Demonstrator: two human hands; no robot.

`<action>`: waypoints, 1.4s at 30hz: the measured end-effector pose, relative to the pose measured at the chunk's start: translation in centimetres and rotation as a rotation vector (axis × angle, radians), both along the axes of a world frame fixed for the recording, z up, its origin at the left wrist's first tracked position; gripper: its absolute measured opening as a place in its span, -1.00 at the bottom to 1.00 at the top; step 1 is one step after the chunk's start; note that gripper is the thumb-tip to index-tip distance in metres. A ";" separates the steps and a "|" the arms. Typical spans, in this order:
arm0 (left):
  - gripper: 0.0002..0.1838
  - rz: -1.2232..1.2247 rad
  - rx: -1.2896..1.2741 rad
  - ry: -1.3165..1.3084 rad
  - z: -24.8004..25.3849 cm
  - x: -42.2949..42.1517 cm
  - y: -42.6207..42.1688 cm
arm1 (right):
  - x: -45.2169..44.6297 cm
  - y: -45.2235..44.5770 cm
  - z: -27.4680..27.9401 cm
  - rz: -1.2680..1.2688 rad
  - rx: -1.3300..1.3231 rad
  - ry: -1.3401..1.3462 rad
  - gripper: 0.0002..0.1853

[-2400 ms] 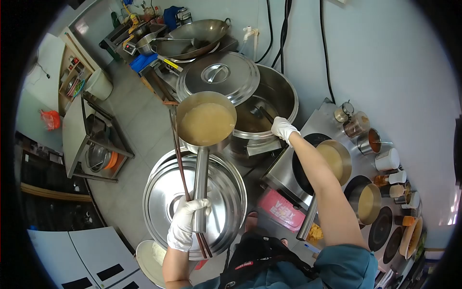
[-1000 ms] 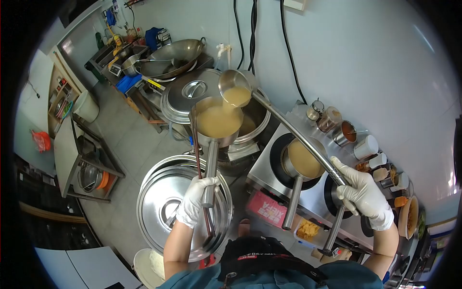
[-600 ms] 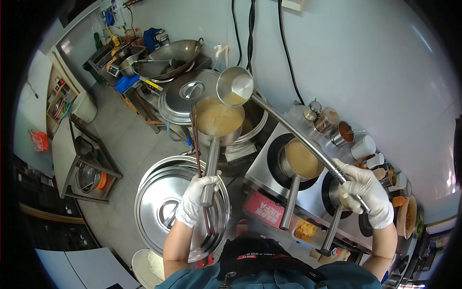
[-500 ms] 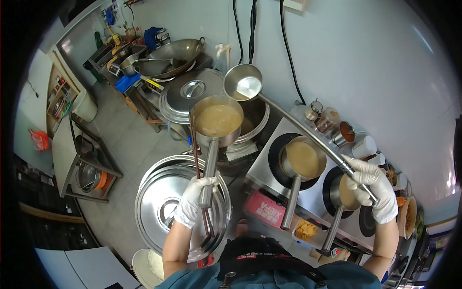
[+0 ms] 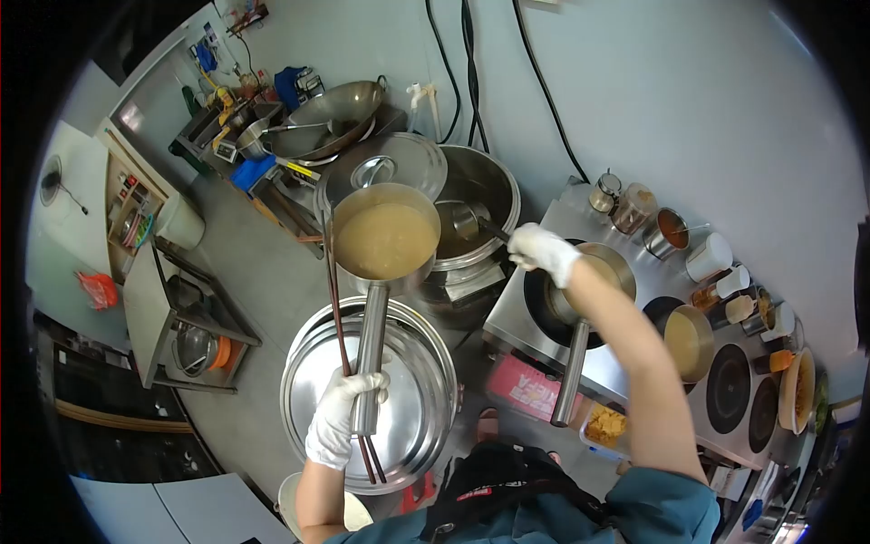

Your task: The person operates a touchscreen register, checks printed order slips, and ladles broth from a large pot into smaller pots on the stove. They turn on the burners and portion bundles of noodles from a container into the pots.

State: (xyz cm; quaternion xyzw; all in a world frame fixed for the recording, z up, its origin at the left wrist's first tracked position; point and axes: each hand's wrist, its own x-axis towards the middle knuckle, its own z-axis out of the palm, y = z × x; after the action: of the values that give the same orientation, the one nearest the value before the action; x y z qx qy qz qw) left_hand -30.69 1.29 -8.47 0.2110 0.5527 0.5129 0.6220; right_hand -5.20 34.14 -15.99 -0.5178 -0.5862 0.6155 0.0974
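Note:
My left hand [image 5: 343, 408], in a white glove, is closed round the handle of a saucepan [image 5: 373, 349] full of cloudy tan broth. A pair of long brown chopsticks [image 5: 336, 313] is held along the same handle. My gloved right hand [image 5: 544, 254] grips a ladle [image 5: 466, 220] whose bowl is inside the tall steel stockpot [image 5: 515, 195]. How deep the bowl sits is hard to tell. My right forearm crosses over a second saucepan [image 5: 571, 363] of broth on the cooktop [image 5: 512, 317] and partly covers it.
A third saucepan [image 5: 689, 340] stands farther right. Seasoning containers [image 5: 666, 231] line the wall. Large steel lids [image 5: 304, 399] lie below my left hand; another lid [image 5: 340, 177] leans against the stockpot's left side. A wok [image 5: 313, 122] stands behind. A pink box [image 5: 521, 385] sits under the cooktop edge.
My right hand has swung left and forward, and the ladle has gone from in the air down into the stockpot. The left-held saucepan is a little lower and further left.

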 end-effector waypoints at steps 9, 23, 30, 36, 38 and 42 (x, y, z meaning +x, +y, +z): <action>-0.39 0.110 0.130 0.216 4.8 8.7 -3.0 | -0.1 -7.6 -2.2 -0.263 -0.257 0.627 -0.62; -0.29 -0.662 0.113 -0.118 3.2 33.4 -6.1 | 45.5 -47.0 -2.3 -0.536 -0.009 0.484 -0.72; -0.35 -0.865 -0.009 -0.250 -2.4 53.4 -7.0 | 59.8 -60.0 -18.0 -1.290 -0.225 0.343 -0.83; -0.42 -1.038 0.006 -0.252 -9.7 66.6 -6.1 | 64.5 -63.4 -26.0 -1.413 -0.341 0.257 -0.84; -0.46 -1.069 0.000 -0.211 -12.4 69.4 -5.5 | 65.1 -64.4 -29.2 -1.430 -0.395 0.388 -0.77; -0.50 -1.077 -0.037 -0.187 -16.0 73.1 -4.5 | 65.8 -63.3 -30.6 -1.449 -0.429 0.413 -0.70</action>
State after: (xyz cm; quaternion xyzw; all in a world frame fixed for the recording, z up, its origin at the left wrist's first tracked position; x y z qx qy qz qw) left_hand 42.39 -3.17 -24.45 0.4065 0.3178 0.1286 0.8469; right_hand 60.64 -29.16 -46.59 -0.6537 0.0595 0.5823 0.4796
